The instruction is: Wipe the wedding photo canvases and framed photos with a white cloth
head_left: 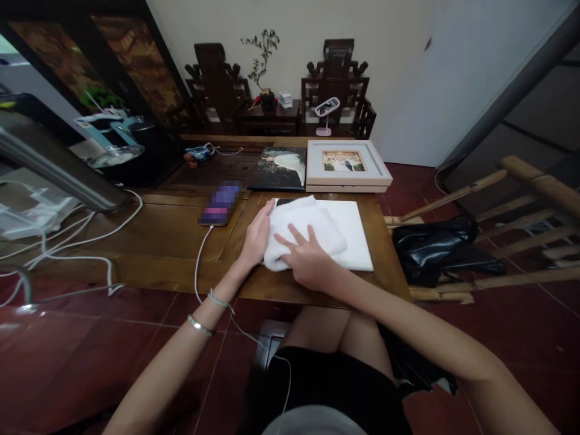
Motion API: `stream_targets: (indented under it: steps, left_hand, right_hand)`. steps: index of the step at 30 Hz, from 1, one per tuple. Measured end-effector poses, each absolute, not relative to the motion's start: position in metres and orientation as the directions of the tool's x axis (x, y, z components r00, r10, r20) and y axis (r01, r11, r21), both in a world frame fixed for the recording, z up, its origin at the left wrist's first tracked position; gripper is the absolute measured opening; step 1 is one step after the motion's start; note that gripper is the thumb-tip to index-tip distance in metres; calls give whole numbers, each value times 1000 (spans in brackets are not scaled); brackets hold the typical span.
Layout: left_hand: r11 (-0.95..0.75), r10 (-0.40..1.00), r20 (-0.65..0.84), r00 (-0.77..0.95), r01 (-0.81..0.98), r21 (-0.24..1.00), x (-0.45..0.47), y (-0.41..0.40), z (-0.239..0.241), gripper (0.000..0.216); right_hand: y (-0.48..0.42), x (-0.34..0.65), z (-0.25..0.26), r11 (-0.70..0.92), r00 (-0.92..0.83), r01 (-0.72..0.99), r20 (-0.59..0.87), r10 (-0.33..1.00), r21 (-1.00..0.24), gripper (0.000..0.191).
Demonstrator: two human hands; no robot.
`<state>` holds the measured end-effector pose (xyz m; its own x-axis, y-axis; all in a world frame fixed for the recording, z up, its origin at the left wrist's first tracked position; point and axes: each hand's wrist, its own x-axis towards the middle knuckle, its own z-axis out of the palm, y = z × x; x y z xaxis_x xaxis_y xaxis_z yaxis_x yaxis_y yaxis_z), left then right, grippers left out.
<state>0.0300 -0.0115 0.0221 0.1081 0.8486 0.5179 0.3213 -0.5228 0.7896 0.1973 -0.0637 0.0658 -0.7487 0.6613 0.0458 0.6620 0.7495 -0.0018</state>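
Observation:
A folded white cloth lies over the left part of a flat white board on the wooden table. My right hand rests on top of the cloth, its fingers spread apart and pressing into the fabric. Along the left edge of the cloth and board, my left hand lies with its fingers stretched out. Whether its fingertips touch the board beneath the cloth I cannot tell. A small dark patch shows past the cloth's upper left edge.
Behind the board are a dark picture panel and a pale framed picture. A phone with a white cable lies to the left. White cords trail across the table's left end. A bamboo chair holding a black bag stands right.

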Motion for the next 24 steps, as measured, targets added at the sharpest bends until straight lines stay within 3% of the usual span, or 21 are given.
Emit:
stream_targets:
  steps: [3, 6, 15, 19, 24]
  left_hand:
    - [-537, 840, 528, 126, 331, 776, 30, -12, 22, 53]
    - [-524, 847, 505, 165, 414, 745, 32, -11, 19, 54]
    - [-515, 857, 411, 312, 559, 650, 33, -5, 13, 45]
    - [-521, 853, 414, 318, 566, 640, 32, -5, 13, 42]
    - [-519, 853, 426, 302, 584, 625, 32, -3, 10, 41]
  right_hand:
    - [-86, 210, 68, 823, -823, 566, 25, 568, -45, 34]
    - [-104, 233, 78, 814, -823, 567, -80, 562, -126, 31]
    - [-62, 279, 86, 538, -544, 821, 25, 839, -193, 49]
    - [-15, 256, 91, 488, -487, 804, 95, 868, -340, 40]
    - [27, 207, 101, 435, -491, 729, 39, 870, -529, 34]
